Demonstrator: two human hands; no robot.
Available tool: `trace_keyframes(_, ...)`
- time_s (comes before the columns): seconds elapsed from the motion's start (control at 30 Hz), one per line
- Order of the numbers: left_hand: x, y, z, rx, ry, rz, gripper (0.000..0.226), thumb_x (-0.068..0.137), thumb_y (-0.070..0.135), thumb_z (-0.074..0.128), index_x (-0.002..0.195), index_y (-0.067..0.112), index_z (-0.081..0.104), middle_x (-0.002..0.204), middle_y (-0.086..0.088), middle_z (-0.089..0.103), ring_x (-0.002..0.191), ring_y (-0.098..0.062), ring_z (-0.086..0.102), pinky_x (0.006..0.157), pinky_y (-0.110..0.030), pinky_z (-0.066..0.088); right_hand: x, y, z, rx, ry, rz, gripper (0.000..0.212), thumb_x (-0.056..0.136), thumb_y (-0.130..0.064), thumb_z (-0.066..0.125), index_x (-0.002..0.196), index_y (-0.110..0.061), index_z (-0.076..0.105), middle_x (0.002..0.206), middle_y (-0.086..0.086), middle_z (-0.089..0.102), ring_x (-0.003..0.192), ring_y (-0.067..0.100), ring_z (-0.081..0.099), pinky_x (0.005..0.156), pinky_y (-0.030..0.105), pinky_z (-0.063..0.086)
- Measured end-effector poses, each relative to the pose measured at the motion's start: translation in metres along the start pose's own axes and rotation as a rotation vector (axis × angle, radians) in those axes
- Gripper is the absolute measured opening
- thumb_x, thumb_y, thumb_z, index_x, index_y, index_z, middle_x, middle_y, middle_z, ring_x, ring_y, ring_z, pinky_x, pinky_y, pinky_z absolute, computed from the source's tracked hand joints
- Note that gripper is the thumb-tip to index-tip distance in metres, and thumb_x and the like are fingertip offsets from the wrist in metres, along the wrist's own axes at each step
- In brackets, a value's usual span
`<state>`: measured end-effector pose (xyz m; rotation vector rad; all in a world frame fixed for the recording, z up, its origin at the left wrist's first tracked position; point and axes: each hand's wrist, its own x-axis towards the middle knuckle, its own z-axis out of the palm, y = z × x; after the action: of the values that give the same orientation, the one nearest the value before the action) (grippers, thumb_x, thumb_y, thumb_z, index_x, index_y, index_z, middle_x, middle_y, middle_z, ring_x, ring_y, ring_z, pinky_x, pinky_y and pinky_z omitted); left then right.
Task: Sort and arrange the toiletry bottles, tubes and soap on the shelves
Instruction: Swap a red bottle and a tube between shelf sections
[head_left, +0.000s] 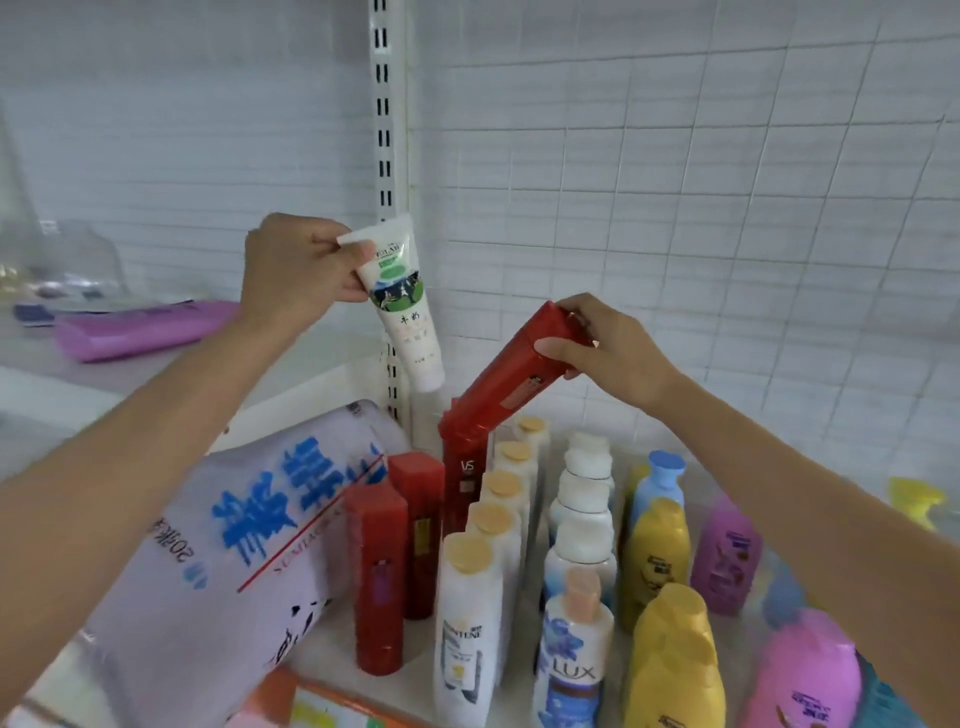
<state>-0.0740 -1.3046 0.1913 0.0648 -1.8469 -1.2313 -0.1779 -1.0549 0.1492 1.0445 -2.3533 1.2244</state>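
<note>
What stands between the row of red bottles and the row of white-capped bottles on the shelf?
In the head view, a row of white bottles with tan caps stands between the red bottles and the white-capped bottles.

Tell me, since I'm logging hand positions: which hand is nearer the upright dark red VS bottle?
Right. The right hand grips a tilted red bottle leaning over the VS bottle; the left hand holds a white tube higher, to its left.

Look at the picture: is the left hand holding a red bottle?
No, the left hand grips a white tube; the right hand holds the red bottle.
</note>
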Motion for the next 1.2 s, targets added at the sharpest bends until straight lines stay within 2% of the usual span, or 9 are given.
trace_keyframes(0.1,-0.001,-0.016,-0.01,0.005,0.014,-0.038,0.005,0.082,0.004,0.063,0.084,0.001,0.067,0.079,-0.014,0.07,0.053,-0.008,0.068,0.058,-0.026,0.059,0.015,-0.001,0.035,-0.108,-0.154,-0.023,0.041,0.084,-0.026,0.065,0.119,-0.01,0.05,0.098,0.007,0.059,0.068,0.015,0.058,0.065,0.023,0.051)
trace_keyframes(0.2,0.001,-0.029,-0.018,-0.015,0.009,-0.069,0.007,0.082,0.003,0.063,0.083,-0.002,0.067,0.067,-0.005,0.072,0.053,-0.011,0.069,0.057,-0.029,0.06,0.027,0.008,0.069,-0.246,-0.321,0.017,0.042,0.083,-0.03,0.066,0.118,-0.013,0.051,0.104,0.007,0.061,0.078,0.016,0.057,0.066,0.021,0.047)
trace_keyframes(0.3,0.005,-0.034,-0.024,0.001,-0.004,-0.062,0.012,0.082,0.004,0.063,0.09,-0.005,0.067,0.082,-0.015,0.069,0.053,-0.01,0.068,0.058,-0.028,0.059,0.031,0.017,0.099,-0.344,-0.438,0.055,0.046,0.082,-0.035,0.065,0.119,-0.012,0.051,0.105,0.006,0.06,0.091,0.02,0.057,0.075,0.027,0.045)
trace_keyframes(0.6,0.008,-0.048,-0.019,-0.027,-0.074,-0.062,0.004,0.082,0.005,0.063,0.082,0.004,0.068,0.083,-0.014,0.07,0.063,-0.016,0.071,0.06,-0.032,0.06,0.027,0.018,0.13,-0.517,-0.63,0.079,0.052,0.081,-0.034,0.066,0.124,-0.01,0.049,0.116,0.007,0.057,0.101,0.021,0.053,0.081,0.029,0.043)
trace_keyframes(0.77,0.009,-0.052,-0.013,-0.055,-0.093,-0.089,0.008,0.082,0.004,0.064,0.088,0.0,0.068,0.083,-0.013,0.07,0.063,-0.015,0.071,0.059,-0.029,0.06,0.029,0.016,0.135,-0.538,-0.648,0.07,0.046,0.081,-0.029,0.066,0.121,-0.01,0.051,0.112,0.008,0.059,0.094,0.019,0.052,0.076,0.028,0.04)
trace_keyframes(0.87,0.009,-0.053,-0.008,-0.039,-0.128,-0.094,0.01,0.083,0.006,0.064,0.09,0.002,0.069,0.084,-0.012,0.07,0.063,-0.014,0.071,0.06,-0.03,0.06,0.031,0.016,0.133,-0.554,-0.676,0.074,0.053,0.08,-0.031,0.067,0.127,-0.014,0.047,0.108,0.002,0.054,0.093,0.014,0.047,0.076,0.024,0.037)
trace_keyframes(0.93,0.007,-0.051,-0.006,-0.025,-0.16,-0.09,0.011,0.083,0.006,0.064,0.092,0.002,0.068,0.084,-0.01,0.07,0.065,-0.013,0.071,0.061,-0.03,0.06,0.031,0.017,0.128,-0.528,-0.673,0.096,0.059,0.079,-0.031,0.069,0.131,-0.018,0.043,0.116,0.002,0.054,0.098,0.013,0.047,0.08,0.023,0.036)
trace_keyframes(1.03,0.004,-0.043,-0.002,-0.01,-0.196,-0.067,0.016,0.083,0.006,0.065,0.097,-0.001,0.067,0.087,-0.011,0.069,0.066,-0.013,0.07,0.061,-0.031,0.06,0.027,0.014,0.112,-0.479,-0.614,0.091,0.062,0.079,-0.027,0.069,0.134,-0.02,0.042,0.125,0.002,0.057,0.108,0.014,0.053,0.083,0.02,0.035)
trace_keyframes(1.2,-0.008,-0.018,0.017,0.038,-0.263,-0.006,0.024,0.083,0.006,0.066,0.104,-0.004,0.064,0.095,-0.015,0.069,0.074,-0.024,0.071,0.065,-0.036,0.06,0.009,-0.001,0.061,-0.379,-0.47,0.086,0.05,0.082,-0.019,0.065,0.129,-0.02,0.047,0.12,0.002,0.059,0.097,0.014,0.06,0.087,0.025,0.045)
